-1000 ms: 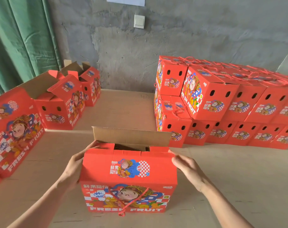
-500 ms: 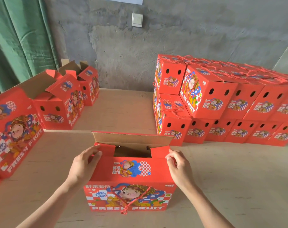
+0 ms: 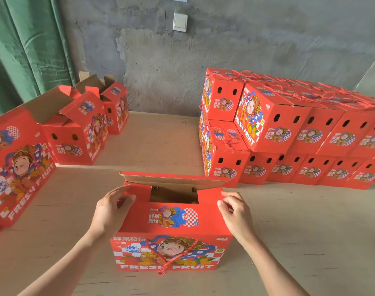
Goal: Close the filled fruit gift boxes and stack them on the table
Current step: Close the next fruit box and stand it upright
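A red fruit gift box (image 3: 173, 251) with a cartoon print and a red cord handle stands on the table right in front of me. Its near lid flap (image 3: 173, 218) lies folded over the top, and a notch in it shows the dark inside. The far flap (image 3: 176, 178) leans forward over the opening, its brown underside showing. My left hand (image 3: 111, 212) rests on the flap's left tab with fingers stretched out. My right hand (image 3: 235, 212) pinches the edge of the right tab between thumb and forefinger.
Closed red boxes (image 3: 289, 129) stand two layers high at the right, back to the grey wall. Open boxes (image 3: 75, 133) with raised flaps stand at the left, one large one (image 3: 17, 163) nearest. The wooden table (image 3: 310, 236) runs under everything; a green curtain (image 3: 22, 50) hangs back left.
Both hands moved from the box's sides onto the top corners of the near flap. That flap now lies flatter, and the far flap has tipped forward from upright.
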A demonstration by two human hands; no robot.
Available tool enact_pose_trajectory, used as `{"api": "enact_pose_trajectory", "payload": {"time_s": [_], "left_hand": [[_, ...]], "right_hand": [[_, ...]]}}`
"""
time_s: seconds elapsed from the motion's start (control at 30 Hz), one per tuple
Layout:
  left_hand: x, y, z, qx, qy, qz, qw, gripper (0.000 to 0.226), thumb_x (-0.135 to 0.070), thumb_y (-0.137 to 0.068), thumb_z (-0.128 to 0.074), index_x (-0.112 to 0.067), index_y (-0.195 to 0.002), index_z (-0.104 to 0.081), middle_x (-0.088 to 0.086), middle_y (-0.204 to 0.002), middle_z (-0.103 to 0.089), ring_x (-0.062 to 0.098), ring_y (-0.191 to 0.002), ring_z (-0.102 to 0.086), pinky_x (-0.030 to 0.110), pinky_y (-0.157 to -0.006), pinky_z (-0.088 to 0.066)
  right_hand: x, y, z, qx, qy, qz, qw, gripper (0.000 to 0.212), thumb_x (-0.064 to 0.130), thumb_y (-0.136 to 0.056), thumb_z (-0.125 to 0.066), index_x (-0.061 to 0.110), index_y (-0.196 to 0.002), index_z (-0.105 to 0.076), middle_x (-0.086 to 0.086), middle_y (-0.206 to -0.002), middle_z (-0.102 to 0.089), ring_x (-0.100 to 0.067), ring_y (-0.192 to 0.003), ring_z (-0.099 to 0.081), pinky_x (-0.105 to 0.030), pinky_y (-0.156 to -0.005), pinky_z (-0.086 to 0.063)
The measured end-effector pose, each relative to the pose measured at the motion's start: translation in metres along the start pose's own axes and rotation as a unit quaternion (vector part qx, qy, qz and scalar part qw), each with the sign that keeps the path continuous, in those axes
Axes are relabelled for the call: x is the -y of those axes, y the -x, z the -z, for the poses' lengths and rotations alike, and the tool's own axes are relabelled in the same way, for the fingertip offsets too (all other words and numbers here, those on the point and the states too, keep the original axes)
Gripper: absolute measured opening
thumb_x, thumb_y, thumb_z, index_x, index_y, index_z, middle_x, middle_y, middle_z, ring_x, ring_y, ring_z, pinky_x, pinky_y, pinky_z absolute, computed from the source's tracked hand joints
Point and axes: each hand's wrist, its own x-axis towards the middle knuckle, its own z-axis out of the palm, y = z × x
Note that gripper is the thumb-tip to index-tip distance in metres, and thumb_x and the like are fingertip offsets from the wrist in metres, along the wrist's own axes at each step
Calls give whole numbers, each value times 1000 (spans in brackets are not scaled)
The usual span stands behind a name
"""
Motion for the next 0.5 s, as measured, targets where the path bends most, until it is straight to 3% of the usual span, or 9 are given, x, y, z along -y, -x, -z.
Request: {"api": "enact_pose_trajectory", "payload": {"time_s": [0.13,0.23,0.33,0.4,0.5], "left_hand": [[2,0,1,10,34,3,999,20,-7,-86,-63,-22,-74,-60,-1,-123,-61,19,-106,-56,29,-86,-40],[3,-2,0,5,52,17,998,21,0,-88,-58,-21,-84,-58,-3,-116,-62,19,-101,-54,31,-82,-40],[2,-4,-2,10,72,40,997,27,5,-89,-48,-20,-88,-57,-6,-115,-59,24,-104,-55,34,-82,-42],[3,-5,-3,9,84,58,995,29,6,-90,-45,-21,-91,-56,-1,-117,-59,26,-98,-56,34,-75,-44],[5,-6,-4,6,156,98,983,32,7,-91,-43,-17,-111,-48,15,-126,-51,31,-96,-57,37,-70,-49]], "right_hand": [[2,6,1,6,-53,1,999,19,-2,-85,-62,13,-74,-55,-10,-98,-62,-15,-100,-59,-13,-74,-43],[3,7,1,25,-102,-56,993,25,0,-85,-61,19,-85,-45,-2,-108,-59,-13,-92,-60,-6,-74,-43],[3,3,-1,28,-96,-81,992,27,0,-85,-62,13,-102,-46,3,-108,-56,-17,-91,-61,-17,-77,-46],[5,-1,-1,28,-100,-92,990,44,-1,-84,-63,13,-119,-42,3,-111,-54,-10,-92,-59,-15,-78,-47],[7,-4,1,62,-154,-118,979,76,-2,-85,-61,25,-145,-21,7,-123,-45,2,-83,-57,-6,-67,-46]]}}
